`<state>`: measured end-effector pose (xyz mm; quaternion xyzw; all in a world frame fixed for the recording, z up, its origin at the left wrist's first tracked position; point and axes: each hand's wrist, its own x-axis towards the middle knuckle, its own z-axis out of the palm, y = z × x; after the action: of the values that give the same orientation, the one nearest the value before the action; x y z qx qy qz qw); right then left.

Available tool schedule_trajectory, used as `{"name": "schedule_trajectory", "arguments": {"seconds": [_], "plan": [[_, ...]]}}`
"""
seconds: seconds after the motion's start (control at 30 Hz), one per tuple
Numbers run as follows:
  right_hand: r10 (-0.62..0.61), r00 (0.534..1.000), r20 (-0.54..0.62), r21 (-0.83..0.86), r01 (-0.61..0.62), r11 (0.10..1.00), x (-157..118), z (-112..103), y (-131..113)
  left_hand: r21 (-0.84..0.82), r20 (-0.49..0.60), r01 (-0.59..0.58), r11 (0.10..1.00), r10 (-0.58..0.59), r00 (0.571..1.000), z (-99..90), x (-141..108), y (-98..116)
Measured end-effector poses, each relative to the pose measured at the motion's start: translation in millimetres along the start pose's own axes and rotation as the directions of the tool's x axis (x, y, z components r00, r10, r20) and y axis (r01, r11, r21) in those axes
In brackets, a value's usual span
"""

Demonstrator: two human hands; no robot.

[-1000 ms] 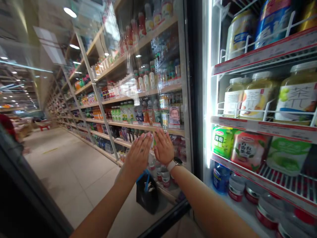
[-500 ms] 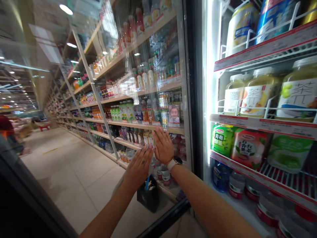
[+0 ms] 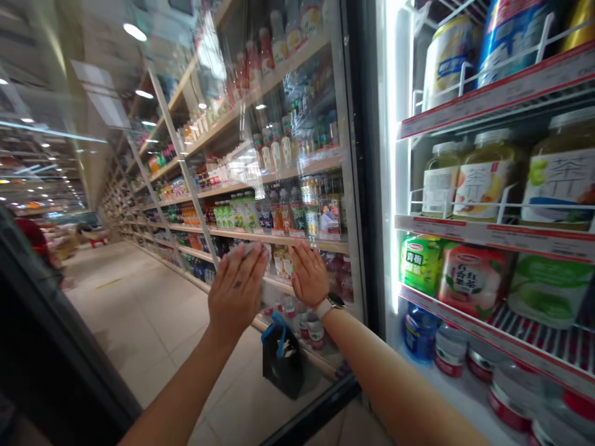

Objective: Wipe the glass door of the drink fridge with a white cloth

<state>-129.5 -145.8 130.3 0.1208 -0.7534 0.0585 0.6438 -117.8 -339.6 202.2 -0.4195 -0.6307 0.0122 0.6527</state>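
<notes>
Fingers stretched and held close together, my left hand (image 3: 237, 291) presses a pale cloth (image 3: 264, 251) against the glass door (image 3: 318, 409). Only a crumpled edge of the cloth shows past the fingertips; the rest is hidden behind the hand. My right hand (image 3: 310, 279) lies flat on the same pane, a short way to the right, with nothing in it. A watch (image 3: 333, 301) with a pale strap is on the right wrist. The dark-framed door stands swung out from the lit fridge.
On the right are fridge shelves (image 3: 511, 232) with bottles, cans and drink pouches. Through the glass I see long store shelves (image 3: 218, 232) of drinks, a dark bin (image 3: 281, 371) with a blue item on the floor, and a person in red (image 3: 32, 241) at far left.
My left hand has slid left across the glass, away from my right hand, and the cloth's edge now shows. The right hand stays nearly in place.
</notes>
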Motion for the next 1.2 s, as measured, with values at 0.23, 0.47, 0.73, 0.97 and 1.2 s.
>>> {"name": "schedule_trajectory", "arguments": {"seconds": [0.23, 0.47, 0.73, 0.97, 1.2], "plan": [[0.007, 1.000, 0.027, -0.006, -0.007, 1.000, 0, 0, 0, 0.047, 0.129, -0.008, 0.999, 0.001, 0.992, 8.3, 8, -6], [0.031, 0.997, 0.067, -0.004, -0.031, 1.000, -1, 1, 0, 0.005, 0.164, -0.027, 1.000, 0.026, 0.986, 11.1, -16, 5], [0.019, 1.000, 0.016, -0.004, -0.019, 1.000, -1, 1, 0, -0.077, 0.237, -0.095, 0.993, 0.111, 0.965, 17.8, -73, 41], [0.028, 0.998, 0.048, -0.020, -0.027, 0.999, -2, 2, 0, -0.144, 0.266, -0.178, 0.974, 0.211, 0.941, 21.7, -112, 56], [0.023, 0.999, 0.025, -0.013, -0.023, 1.000, -2, 2, 0, -0.164, 0.123, -0.233, 0.959, 0.254, 0.959, -2.8, -39, 16]]}}
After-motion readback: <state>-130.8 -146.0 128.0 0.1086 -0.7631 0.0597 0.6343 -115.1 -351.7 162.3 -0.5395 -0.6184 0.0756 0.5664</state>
